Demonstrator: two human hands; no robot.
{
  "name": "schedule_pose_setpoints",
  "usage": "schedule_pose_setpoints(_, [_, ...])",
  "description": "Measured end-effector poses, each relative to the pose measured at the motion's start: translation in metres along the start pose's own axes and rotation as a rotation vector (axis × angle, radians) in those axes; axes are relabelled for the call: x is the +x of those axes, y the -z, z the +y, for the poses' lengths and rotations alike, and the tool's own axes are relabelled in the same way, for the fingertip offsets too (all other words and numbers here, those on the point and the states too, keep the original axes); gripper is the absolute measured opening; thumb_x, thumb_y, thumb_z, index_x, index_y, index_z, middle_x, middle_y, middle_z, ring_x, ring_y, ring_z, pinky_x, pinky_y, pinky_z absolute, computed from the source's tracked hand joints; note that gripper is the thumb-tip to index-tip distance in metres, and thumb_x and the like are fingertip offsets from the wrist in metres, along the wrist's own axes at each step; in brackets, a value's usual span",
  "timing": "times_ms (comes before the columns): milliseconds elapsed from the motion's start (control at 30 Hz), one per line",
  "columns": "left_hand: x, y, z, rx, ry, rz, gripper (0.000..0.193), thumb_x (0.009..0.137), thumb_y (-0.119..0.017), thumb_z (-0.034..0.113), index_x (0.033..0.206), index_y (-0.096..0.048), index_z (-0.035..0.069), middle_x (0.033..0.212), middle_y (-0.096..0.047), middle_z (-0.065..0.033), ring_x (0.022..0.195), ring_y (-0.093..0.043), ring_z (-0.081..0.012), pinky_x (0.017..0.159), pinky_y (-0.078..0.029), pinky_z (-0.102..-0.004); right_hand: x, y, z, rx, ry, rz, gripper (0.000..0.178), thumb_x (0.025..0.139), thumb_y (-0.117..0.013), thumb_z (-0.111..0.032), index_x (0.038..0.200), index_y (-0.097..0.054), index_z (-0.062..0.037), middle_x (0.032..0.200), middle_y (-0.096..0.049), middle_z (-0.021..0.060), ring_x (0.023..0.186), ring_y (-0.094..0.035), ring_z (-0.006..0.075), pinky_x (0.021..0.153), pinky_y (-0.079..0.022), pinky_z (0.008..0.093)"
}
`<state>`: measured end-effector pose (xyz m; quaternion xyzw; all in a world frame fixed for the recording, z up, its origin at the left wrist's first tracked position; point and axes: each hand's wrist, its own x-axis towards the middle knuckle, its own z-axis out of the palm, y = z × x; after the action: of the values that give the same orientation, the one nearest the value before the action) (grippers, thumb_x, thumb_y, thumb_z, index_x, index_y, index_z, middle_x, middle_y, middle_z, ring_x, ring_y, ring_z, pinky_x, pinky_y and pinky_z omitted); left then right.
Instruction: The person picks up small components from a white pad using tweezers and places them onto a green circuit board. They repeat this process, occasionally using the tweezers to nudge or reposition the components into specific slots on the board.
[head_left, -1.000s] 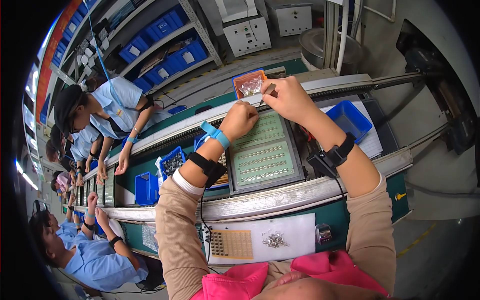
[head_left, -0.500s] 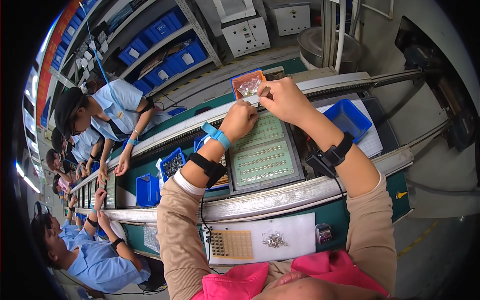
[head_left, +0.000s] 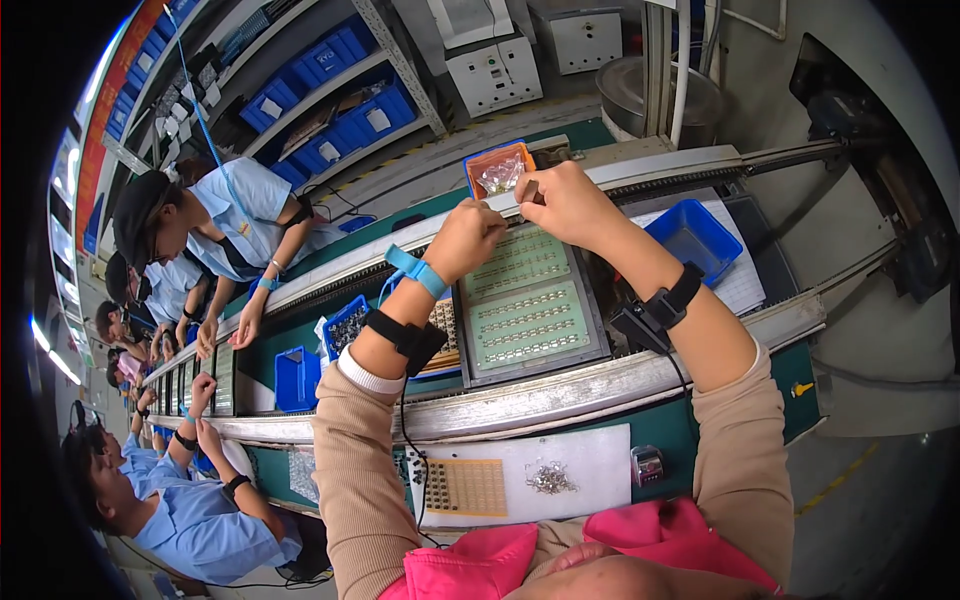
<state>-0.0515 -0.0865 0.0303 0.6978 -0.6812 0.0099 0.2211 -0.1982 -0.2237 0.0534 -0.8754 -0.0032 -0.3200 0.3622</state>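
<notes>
Two pale green circuit boards with rows of small metallic parts lie in a dark frame on the conveyor. Over the far board's left corner, my left hand is closed in a pinch; anything between its fingertips is too small to make out. Just right of it, my right hand hovers above the far edge of that board, fingers curled and pinched, their contents hidden. The hands are slightly apart. Beyond them, near my right fingertips, stands an orange-lined blue bin with a clear plastic bag in it.
A blue tray sits on papers at the right. Metal rails edge the conveyor. Nearer me, a white sheet bears a tan perforated board and a pile of small metal parts. Co-workers in blue shirts work at the left.
My left hand has shifted a little left, widening the gap between my hands and uncovering more of the far board. My right hand has barely moved.
</notes>
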Motion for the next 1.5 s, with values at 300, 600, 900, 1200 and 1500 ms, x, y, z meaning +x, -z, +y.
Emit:
schedule_pose_setpoints(300, [-0.014,0.013,0.018,-0.038,0.114,0.046,0.01,0.072,-0.063,0.004,0.08,-0.067,0.0,0.077,-0.063,-0.0147,0.075,-0.057,-0.0298,0.068,-0.048,-0.0365,-0.005,-0.006,0.013,0.027,-0.087,-0.101,0.012,0.069,-0.061,-0.007,0.077,-0.062,0.0018,0.064,-0.063,0.0147,0.059,-0.062,0.0226,0.059,-0.047,0.0307])
schedule_pose_setpoints(600, [-0.001,-0.015,-0.003,-0.014,0.054,-0.054,0.012,0.069,-0.064,0.002,0.08,-0.067,0.0,0.078,-0.064,-0.0154,0.075,-0.06,-0.03,0.07,-0.048,-0.0362,-0.003,-0.009,0.015,0.104,-0.154,-0.146,0.012,0.068,-0.06,-0.006,0.077,-0.063,0.001,0.068,-0.063,0.0174,0.063,-0.064,0.0272,0.061,-0.049,0.0333])
schedule_pose_setpoints(900, [0.005,-0.016,-0.006,-0.118,0.108,-0.103,0.015,0.068,-0.065,0.001,0.083,-0.067,0.0,0.08,-0.065,-0.015,0.075,-0.06,-0.029,0.071,-0.048,-0.0348,0.001,-0.006,0.027,0.302,-0.269,-0.128,0.005,0.072,-0.061,-0.002,0.075,-0.061,0.0025,0.062,-0.063,0.0092,0.054,-0.062,0.0145,0.053,-0.047,0.0272])
schedule_pose_setpoints(1200, [0.003,-0.017,-0.006,-0.091,0.08,-0.087,0.015,0.068,-0.065,0.001,0.083,-0.067,0.001,0.079,-0.065,-0.0146,0.076,-0.06,-0.0286,0.071,-0.048,-0.0345,0.001,-0.007,0.03,0.284,-0.279,-0.148,0.003,0.072,-0.06,0.0,0.073,-0.061,0.0021,0.063,-0.062,0.0096,0.054,-0.063,0.0147,0.052,-0.048,0.0256])
schedule_pose_setpoints(1500, [0.004,-0.011,0.001,-0.109,-0.094,0.056,0.013,0.068,-0.067,0.0,0.081,-0.065,0.002,0.077,-0.061,-0.0114,0.078,-0.056,-0.0275,0.07,-0.047,-0.0348,0.004,0.0,0.04,0.57,-0.397,-0.075,0.002,0.07,-0.062,0.0,0.072,-0.062,-0.0001,0.064,-0.063,0.0071,0.052,-0.062,0.0133,0.051,-0.047,0.0248])
